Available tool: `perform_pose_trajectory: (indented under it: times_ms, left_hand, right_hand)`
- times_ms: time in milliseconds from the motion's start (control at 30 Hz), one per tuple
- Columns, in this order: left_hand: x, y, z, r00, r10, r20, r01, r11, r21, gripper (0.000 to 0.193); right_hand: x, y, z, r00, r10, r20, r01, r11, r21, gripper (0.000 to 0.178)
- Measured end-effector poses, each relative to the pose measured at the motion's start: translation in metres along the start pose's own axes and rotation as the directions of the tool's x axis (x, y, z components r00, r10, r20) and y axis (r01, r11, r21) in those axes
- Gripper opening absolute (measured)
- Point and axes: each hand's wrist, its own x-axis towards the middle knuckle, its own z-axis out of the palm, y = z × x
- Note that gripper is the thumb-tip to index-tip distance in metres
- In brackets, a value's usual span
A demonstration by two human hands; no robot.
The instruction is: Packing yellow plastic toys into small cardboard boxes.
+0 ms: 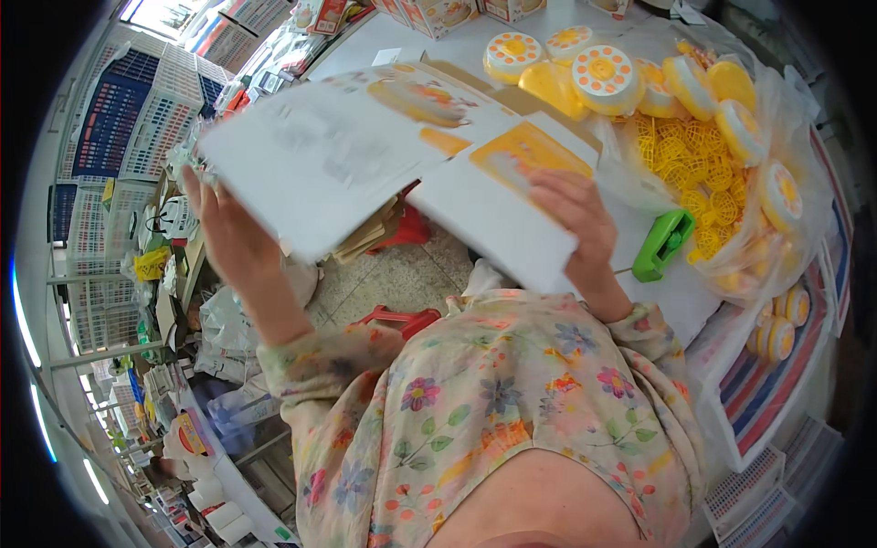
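A white printed cardboard box [338, 173], partly unfolded with flaps spread out, is held up in front of me and is blurred by motion. My right hand [580, 228] grips its right-hand panel, fingers lying bent over the yellow picture. At the box's left edge, my left hand [233, 242] is upright with fingers stretched; whether it touches the edge I cannot tell. Just right of my right hand, a green tape dispenser [664, 245] stands on the white table [676, 310].
Round white-and-yellow plastic pieces [606, 78] and yellow lattice parts [690, 164] fill a clear plastic bag [795, 100] at the right. Small printed boxes [438, 14] line the far edge. Below the left are a red stool [402, 320] and cluttered bags [228, 329].
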Motion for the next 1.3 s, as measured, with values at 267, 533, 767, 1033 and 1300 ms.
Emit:
perform_pose_trajectory:
  times_ms: [267,533,767,1033,1300]
  left_hand:
    - [-0.019,-0.153,0.064,0.969,-0.18,0.171,0.119,0.942,0.314,0.041]
    - [-0.089,-0.209,0.115,0.954,-0.21,0.216,0.235,0.967,-0.096,0.018]
    - [-0.117,-0.198,0.138,0.731,-0.333,0.596,0.317,0.939,0.135,0.05]
    - [-0.131,-0.289,0.083,0.757,-0.493,0.428,0.251,0.825,0.506,0.061]
    - [-0.104,-0.333,0.06,0.816,-0.367,0.446,0.082,0.839,0.538,0.061]
  right_hand:
    - [-0.055,-0.005,-0.087,0.839,0.52,0.161,-0.544,0.811,0.215,0.026]
    - [-0.157,0.001,-0.128,0.633,0.764,-0.127,-0.771,0.636,-0.018,0.029]
    - [-0.12,0.021,-0.06,0.648,0.533,-0.545,-0.586,0.805,0.091,0.043]
    - [-0.163,0.059,-0.038,0.74,0.66,-0.132,-0.671,0.737,-0.077,0.057]
    - [-0.108,0.07,-0.078,0.82,0.545,0.177,-0.461,0.811,-0.361,0.054]
